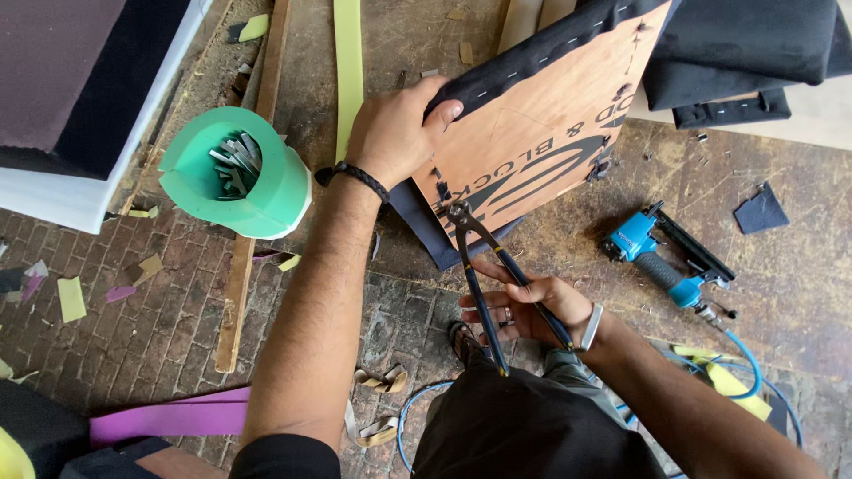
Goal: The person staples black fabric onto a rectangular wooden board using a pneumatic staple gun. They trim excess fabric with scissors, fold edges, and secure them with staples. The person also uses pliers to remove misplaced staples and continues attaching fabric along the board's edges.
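At the left, a green tub (pixel 238 173) of metal strips is standing on the brick floor (pixel 133 328), untouched. The plywood panel (pixel 541 133) is being steadied at its near-left edge by the left hand (pixel 390 133), its grip clenched over the black fabric (pixel 532 55). The pincers (pixel 484 266) are being held by the right hand (pixel 524 306), handles grasped, head set at a staple on the panel's near edge. Many staples along the far edge are remaining, so the work is judged partly done. A blue staple gun (pixel 661 257) is lying unused at the right.
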